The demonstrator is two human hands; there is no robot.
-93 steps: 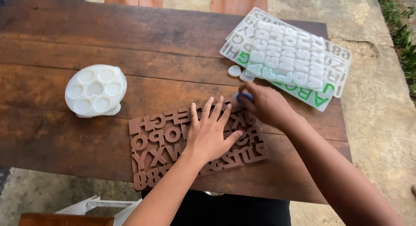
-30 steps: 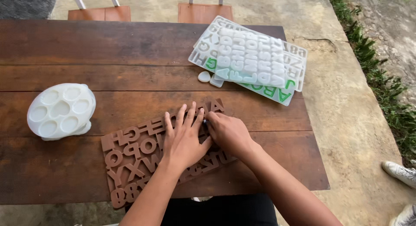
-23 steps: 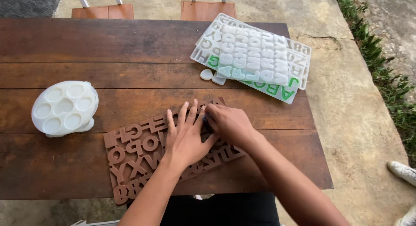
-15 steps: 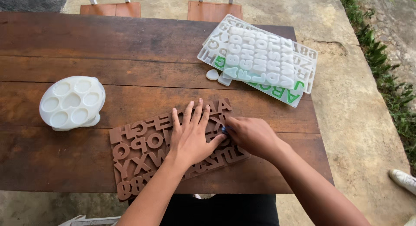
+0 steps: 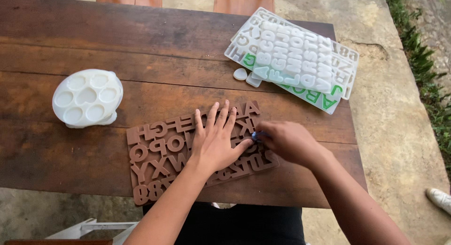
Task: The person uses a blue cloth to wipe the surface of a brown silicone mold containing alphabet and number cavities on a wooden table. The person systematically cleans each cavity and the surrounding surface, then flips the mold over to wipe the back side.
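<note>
Head view. We look straight down on a dark wooden bench [image 5: 141, 33]. Near its front edge lies a brown letter mould [image 5: 159, 155], its long axis running from 8 o'clock to 2 o'clock across the bench. Our left hand [image 5: 216, 141] rests flat upon the mould's right half, fingers spread and released, pointing toward 12 o'clock, pressing the sheet down rather than grasping it. Our right hand [image 5: 289, 141] sits just beside it at 3 o'clock, fingers pinched on a small blue object [image 5: 254, 135] at the mould's surface; we cannot tell what the object is. The pinch point lies between the two hands, touching the left thumb's tip, so the right hand is the nearer to it.

At 1 o'clock, well apart from the hands, a stack of clear letter moulds [image 5: 293, 62], some cavities green, lies tilted. Two small white pieces [image 5: 246, 76] lie at its near corner. At 10 o'clock stands a round white mould [image 5: 87, 98] with shallow wells
</note>
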